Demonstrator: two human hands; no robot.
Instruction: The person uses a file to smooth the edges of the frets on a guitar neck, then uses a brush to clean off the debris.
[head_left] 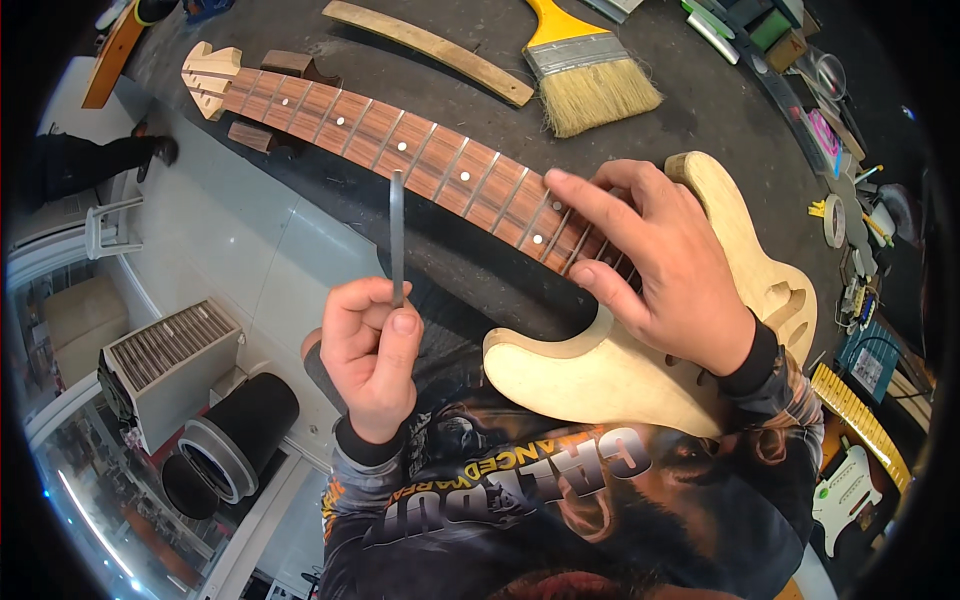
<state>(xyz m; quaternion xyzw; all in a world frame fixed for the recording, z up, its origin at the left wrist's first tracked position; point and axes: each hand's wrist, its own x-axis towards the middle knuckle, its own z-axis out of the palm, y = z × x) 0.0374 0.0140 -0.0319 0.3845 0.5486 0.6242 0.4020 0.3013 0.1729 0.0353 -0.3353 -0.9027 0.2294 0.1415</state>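
A narrow flat metal strip, like a small file, stands upright in my left hand, pinched at its lower end between thumb and fingers. Its tip is just short of the near edge of a guitar neck with a reddish-brown fretboard, metal frets and white dot inlays. My right hand lies over the body end of the fretboard, thumb and index finger apart and touching it, other fingers bent. The pale unfinished guitar body lies under my right wrist, against my front. The neck's body end is partly hidden by my right hand.
Dark wooden blocks sit under the headstock end. A curved wooden strip and a wide yellow-handled brush lie on the dark bench. Tools and a tape roll line the right. Another guitar stands lower right.
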